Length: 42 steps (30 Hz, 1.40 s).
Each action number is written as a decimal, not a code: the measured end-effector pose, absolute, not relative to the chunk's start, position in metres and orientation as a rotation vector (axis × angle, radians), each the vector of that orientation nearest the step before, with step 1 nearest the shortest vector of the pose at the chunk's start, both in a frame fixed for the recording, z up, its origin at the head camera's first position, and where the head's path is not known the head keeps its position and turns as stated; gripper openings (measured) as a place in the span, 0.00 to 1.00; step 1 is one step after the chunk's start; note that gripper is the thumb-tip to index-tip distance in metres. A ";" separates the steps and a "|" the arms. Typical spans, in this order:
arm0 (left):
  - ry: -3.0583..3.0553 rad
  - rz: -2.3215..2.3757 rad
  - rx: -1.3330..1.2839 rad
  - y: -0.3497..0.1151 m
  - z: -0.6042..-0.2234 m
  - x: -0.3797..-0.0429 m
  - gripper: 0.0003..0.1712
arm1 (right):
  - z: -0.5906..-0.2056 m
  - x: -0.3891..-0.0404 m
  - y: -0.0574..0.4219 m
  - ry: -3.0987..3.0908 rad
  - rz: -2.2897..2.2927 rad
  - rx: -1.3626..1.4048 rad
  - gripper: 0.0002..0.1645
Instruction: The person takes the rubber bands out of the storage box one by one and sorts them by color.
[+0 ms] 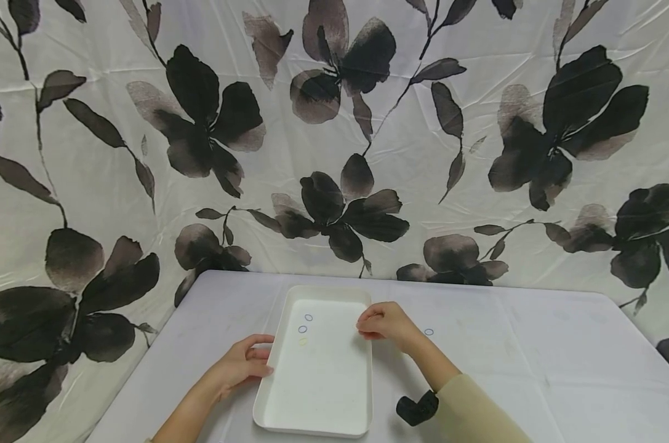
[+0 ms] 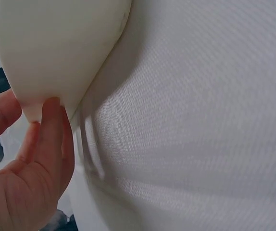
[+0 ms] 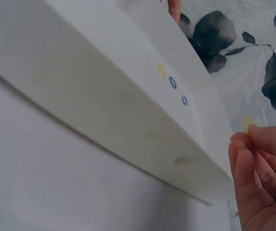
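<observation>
A white rectangular tray lies on the table. My left hand grips its left rim, thumb and fingertips on the edge in the left wrist view. Over the tray's right rim, my right hand pinches a small yellow ring between thumb and fingers; the ring is hidden in the head view. Inside the tray, towards its far left, a short row holds a blue ring, a second blue ring and a pale yellow ring.
Another small blue ring lies on the white-covered table, right of the right hand. A black strap-like item sits at the right wrist, by the sleeve. Behind the table's far edge hangs a floral curtain.
</observation>
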State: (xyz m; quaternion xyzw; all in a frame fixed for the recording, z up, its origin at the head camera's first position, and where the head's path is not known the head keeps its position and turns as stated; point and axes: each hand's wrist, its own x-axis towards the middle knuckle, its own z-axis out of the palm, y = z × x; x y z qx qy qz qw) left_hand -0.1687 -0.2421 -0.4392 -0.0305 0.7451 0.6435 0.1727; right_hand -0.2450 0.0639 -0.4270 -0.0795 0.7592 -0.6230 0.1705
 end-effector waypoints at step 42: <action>2.113 1.807 -0.106 -0.243 -0.442 -0.170 0.41 | -0.455 -0.223 0.147 2.183 -1.760 -0.205 0.09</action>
